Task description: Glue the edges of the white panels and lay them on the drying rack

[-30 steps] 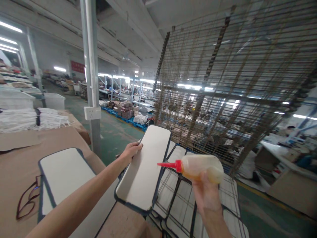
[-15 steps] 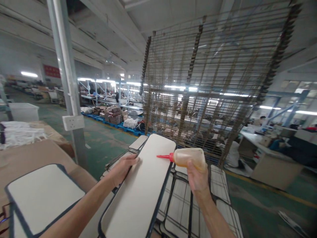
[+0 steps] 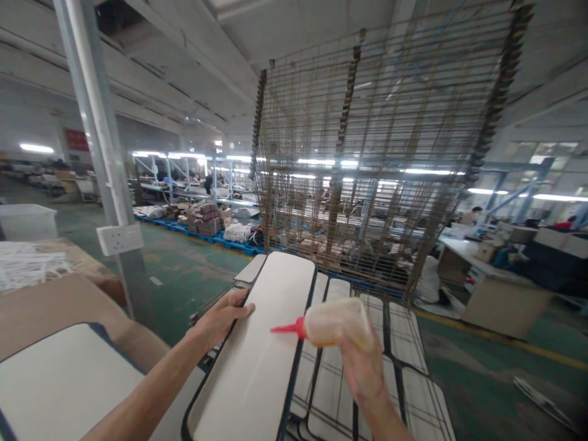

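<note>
My left hand [image 3: 225, 317] grips the left edge of a long white panel [image 3: 271, 318] with rounded corners and a dark border, thumb on its top face. The panel is tilted, its far end raised. In my right hand [image 3: 362, 361] is a translucent squeeze bottle [image 3: 337, 321] of yellowish liquid, fingers wrapped round its body. Its red nozzle [image 3: 287, 329] points left, over the middle of the panel; whether the tip touches the surface I cannot tell. A faint shiny streak runs along the panel below the nozzle.
Similar white panels [image 3: 408, 337] lie on a wire rack to the right and beneath. Another panel [image 3: 64, 380] rests on the brown table [image 3: 32, 312] at left. A tall wire rack [image 3: 367, 153] rises ahead. A metal post [image 3: 98, 135] with a socket box [image 3: 120, 239] stands left.
The bottle has moved nearer to me and slightly left, its nozzle travelling down the panel. My left hand still holds the edge. The whole view has shifted slightly.
</note>
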Demonstrator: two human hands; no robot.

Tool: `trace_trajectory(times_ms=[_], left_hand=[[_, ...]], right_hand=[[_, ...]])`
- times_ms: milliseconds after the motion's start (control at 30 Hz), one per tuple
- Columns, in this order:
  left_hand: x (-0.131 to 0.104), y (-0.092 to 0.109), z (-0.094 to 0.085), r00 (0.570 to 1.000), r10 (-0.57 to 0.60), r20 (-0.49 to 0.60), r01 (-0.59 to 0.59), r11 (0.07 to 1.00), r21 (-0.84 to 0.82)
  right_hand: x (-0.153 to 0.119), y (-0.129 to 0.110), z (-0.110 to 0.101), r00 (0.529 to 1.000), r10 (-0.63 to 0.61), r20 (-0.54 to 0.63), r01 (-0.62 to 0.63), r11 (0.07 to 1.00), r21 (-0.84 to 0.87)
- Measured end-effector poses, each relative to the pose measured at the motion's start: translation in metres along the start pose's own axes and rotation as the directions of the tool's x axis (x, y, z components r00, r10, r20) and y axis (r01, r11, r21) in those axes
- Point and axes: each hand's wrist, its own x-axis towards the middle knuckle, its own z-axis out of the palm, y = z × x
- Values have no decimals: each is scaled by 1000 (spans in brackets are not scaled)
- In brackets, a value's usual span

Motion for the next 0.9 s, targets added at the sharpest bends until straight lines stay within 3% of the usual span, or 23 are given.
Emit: trace_trajectory(times_ms=[100,167,233,400,467,567,667,767,833,900], left_hand=[[-1,2,15,994,12,109,-15,999,31],[2,2,23,990,29,140,-36,998,51],[8,3,29,992,30,125,-38,998,56],[25,5,41,1000,25,-16,-24,998,60],[28,5,48,1000,19,-9,-18,997,69],[30,5,64,998,5,55,-9,997,71],[34,3,79,997,1,80,-6,998,66],[42,0,88,1000,-7,21,6,998,59],[48,-4,90,1000,-12,-28,13,998,55],[52,-7,93,999,-14,-45,17,998,58]], right_hand=[[58,-13,5,985,-99,-144,107,993,52],[78,-15,4,978,-126,-165,136,990,45],[71,-12,-3,981,-122,-149,128,991,31],[9,-5,-32,996,63,62,-65,998,20],[10,-13,-43,997,74,23,-75,997,22],[51,-33,-57,981,-43,-188,58,995,76],[82,-43,-73,959,-95,-268,125,987,97],[61,-32,-90,977,-16,-211,32,997,68],[34,-23,-100,994,90,-61,-87,995,48],[20,-21,-109,992,123,-2,-122,990,66]])
